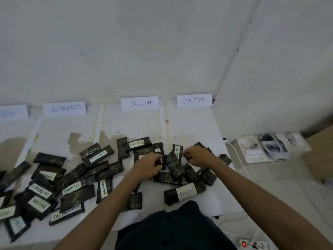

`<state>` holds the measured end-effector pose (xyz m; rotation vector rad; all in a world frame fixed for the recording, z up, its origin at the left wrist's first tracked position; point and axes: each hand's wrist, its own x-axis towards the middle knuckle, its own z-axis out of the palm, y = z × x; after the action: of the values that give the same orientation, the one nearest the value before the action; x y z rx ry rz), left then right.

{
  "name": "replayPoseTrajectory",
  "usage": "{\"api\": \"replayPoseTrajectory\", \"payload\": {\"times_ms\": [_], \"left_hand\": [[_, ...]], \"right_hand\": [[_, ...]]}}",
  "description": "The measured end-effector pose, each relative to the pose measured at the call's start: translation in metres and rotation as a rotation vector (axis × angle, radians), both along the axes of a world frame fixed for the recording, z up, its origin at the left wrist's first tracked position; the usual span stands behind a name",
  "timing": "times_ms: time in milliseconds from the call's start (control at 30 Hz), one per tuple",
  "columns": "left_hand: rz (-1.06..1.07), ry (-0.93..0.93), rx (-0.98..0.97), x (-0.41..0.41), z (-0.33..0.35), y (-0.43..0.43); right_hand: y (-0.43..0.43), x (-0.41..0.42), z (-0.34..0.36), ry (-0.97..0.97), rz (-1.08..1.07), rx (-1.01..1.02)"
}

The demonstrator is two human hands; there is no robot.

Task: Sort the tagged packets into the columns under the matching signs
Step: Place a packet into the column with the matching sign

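Observation:
Several dark packets with white tags lie in a loose heap across the white sheet (194, 127). Paper signs lean on the wall: a cut-off one at the left (12, 111), ON PROGRESS (64, 108), EXCLUDED (139, 103) and WAITING (194, 100). My left hand (147, 165) grips a dark packet with a white tag (161, 159) near the EXCLUDED column. Beside it, my right hand (197, 156) pinches a dark packet (186, 156) next to one tagged ON PROGRESS (177, 150). A WAITING packet (185, 193) lies close to my body. An EXCLUDED packet (137, 143) lies beyond my left hand.
A white power strip (252, 147) with plugs and an adapter sits on the floor to the right, its cable running toward me. Another strip with a red switch (252, 244) lies at the lower right. The wall stands close behind the signs.

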<state>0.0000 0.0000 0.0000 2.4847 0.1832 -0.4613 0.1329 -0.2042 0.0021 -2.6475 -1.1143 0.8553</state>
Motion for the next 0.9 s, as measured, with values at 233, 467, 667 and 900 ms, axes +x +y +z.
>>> {"api": "replayPoseTrajectory", "payload": {"times_ms": [233, 467, 667, 900], "left_hand": [[-0.005, 0.080, -0.018, 0.002, -0.016, -0.025], [0.017, 0.087, -0.071, 0.001, -0.016, -0.035], [0.165, -0.081, -0.261, 0.001, 0.005, -0.038], [0.234, -0.120, -0.394, 0.012, 0.022, -0.051]], "right_hand": [[-0.045, 0.003, -0.034, -0.258, 0.333, -0.267], [-0.032, 0.002, -0.041, -0.406, 0.473, -0.276], [-0.020, 0.012, -0.008, -0.310, 0.332, -0.206], [-0.018, 0.020, 0.051, 0.001, -0.319, 0.443]]}}
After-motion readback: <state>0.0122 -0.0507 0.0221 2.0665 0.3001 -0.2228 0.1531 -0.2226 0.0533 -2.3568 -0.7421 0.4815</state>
